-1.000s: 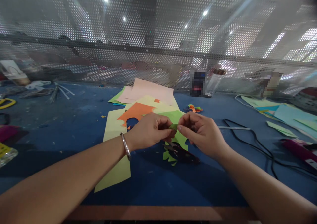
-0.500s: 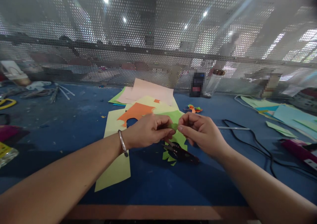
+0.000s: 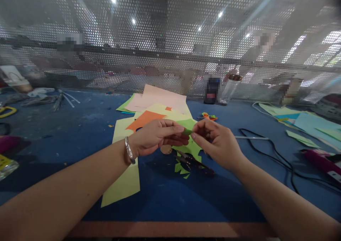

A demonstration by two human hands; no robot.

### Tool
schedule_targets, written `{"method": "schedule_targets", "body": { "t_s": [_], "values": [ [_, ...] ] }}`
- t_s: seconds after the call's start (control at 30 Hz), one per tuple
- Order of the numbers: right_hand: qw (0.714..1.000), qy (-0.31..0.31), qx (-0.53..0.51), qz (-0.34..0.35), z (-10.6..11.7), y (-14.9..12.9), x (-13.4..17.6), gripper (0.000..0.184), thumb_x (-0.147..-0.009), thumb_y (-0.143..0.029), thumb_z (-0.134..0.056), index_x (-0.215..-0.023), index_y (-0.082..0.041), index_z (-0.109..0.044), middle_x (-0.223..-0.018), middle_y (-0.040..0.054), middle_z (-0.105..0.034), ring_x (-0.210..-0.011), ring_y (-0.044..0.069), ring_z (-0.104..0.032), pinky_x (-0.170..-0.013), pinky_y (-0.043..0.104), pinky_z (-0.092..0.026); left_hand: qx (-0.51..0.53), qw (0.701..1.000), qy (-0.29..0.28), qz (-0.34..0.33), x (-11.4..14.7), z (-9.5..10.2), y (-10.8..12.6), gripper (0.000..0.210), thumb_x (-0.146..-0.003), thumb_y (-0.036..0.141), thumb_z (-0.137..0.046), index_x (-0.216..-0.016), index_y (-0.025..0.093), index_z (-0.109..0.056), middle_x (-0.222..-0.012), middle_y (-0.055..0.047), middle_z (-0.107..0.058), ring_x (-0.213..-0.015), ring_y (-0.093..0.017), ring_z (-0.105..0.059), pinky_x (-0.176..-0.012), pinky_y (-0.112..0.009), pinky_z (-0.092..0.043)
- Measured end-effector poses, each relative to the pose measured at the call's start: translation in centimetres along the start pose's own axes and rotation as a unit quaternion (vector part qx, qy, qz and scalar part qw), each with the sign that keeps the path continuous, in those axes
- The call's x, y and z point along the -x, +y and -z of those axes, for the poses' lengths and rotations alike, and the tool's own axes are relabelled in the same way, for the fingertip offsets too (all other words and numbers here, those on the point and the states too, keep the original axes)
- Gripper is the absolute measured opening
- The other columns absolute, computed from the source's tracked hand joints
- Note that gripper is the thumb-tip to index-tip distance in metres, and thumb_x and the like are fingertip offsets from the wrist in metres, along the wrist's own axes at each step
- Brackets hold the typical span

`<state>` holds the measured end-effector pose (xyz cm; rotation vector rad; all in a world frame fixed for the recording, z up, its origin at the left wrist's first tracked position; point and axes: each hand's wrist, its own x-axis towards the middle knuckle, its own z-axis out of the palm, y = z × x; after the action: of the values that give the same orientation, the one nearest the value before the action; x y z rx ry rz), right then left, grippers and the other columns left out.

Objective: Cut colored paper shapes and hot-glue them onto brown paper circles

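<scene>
My left hand (image 3: 157, 137), with a silver bracelet at the wrist, pinches one end of a small green paper piece (image 3: 188, 131). The other end is between the thumb and forefinger of my right hand (image 3: 217, 140). Both hands are raised over a larger green sheet (image 3: 190, 148) with a cut edge. Just below them lie dark-handled scissors (image 3: 197, 164) on the blue table, among green paper scraps (image 3: 181, 169). A round tan disc (image 3: 166, 149) shows under my left hand. Behind that hand is an orange sheet (image 3: 146, 119), partly covered.
Pale yellow paper (image 3: 121, 189) lies left, pink sheets (image 3: 163, 99) behind. Beyond my right hand sit small orange-and-green pieces (image 3: 209, 116). At right are a black cord (image 3: 277, 155), a purple tool (image 3: 322, 164) and blue paper (image 3: 314, 127). A perforated metal screen (image 3: 170, 42) borders the back.
My left hand has turned, its fingers now straighter, and the green piece has tilted between both hands. The tan disc has come into sight below. My right hand has barely moved.
</scene>
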<state>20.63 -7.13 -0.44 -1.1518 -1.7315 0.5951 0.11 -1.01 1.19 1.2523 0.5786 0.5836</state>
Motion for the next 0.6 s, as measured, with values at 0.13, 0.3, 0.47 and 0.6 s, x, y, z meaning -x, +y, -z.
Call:
{"method": "schedule_targets", "body": {
  "t_s": [0.13, 0.3, 0.47, 0.6],
  "values": [
    [0.999, 0.005, 0.035, 0.023, -0.02, 0.33, 0.13, 0.008, -0.089, -0.024, -0.064, -0.095, -0.019, -0.061, -0.070, -0.0024, -0.055, -0.059, 0.011, -0.048, -0.053, 0.024, -0.039, 0.025, 1.000, 0.011, -0.003, -0.13, -0.10, 0.06, 0.016, -0.082, 0.026, -0.080, -0.085, 0.012, -0.073, -0.091, -0.008, -0.078, -0.091, -0.017, -0.074, -0.091, -0.030, -0.054],
    [0.999, 0.007, 0.038, 0.021, -0.03, 0.38, 0.28, 0.015, -0.090, -0.025, -0.064, -0.103, -0.020, -0.062, -0.074, -0.0014, -0.058, -0.060, 0.011, -0.051, -0.053, 0.024, -0.041, 0.034, 0.999, 0.029, -0.010, -0.36, 0.12, -0.01, 0.015, -0.079, 0.021, -0.081, -0.087, 0.011, -0.073, -0.087, -0.005, -0.076, -0.088, -0.016, -0.074, -0.090, -0.029, -0.054],
    [0.999, 0.016, 0.048, 0.014, -0.04, 0.44, 0.30, 0.016, -0.088, -0.023, -0.064, -0.103, -0.019, -0.062, -0.073, -0.0021, -0.058, -0.057, 0.010, -0.050, -0.051, 0.023, -0.041, 0.037, 0.998, 0.055, -0.017, -0.42, 0.27, -0.11, 0.011, -0.081, 0.019, -0.080, -0.082, 0.012, -0.072, -0.081, -0.001, -0.072, -0.078, -0.012, -0.072, -0.090, -0.029, -0.053],
    [0.998, 0.013, 0.056, 0.018, -0.24, 0.54, 0.25, 0.015, -0.088, -0.023, -0.064, -0.102, -0.020, -0.062, -0.074, -0.0020, -0.058, -0.058, 0.010, -0.051, -0.053, 0.023, -0.042, 0.045, 0.997, 0.066, 0.000, -0.44, -0.03, -0.07, 0.011, -0.081, 0.018, -0.080, -0.084, 0.011, -0.072, -0.082, -0.003, -0.073, -0.077, -0.012, -0.072, -0.083, -0.026, -0.053]
  ]
}}
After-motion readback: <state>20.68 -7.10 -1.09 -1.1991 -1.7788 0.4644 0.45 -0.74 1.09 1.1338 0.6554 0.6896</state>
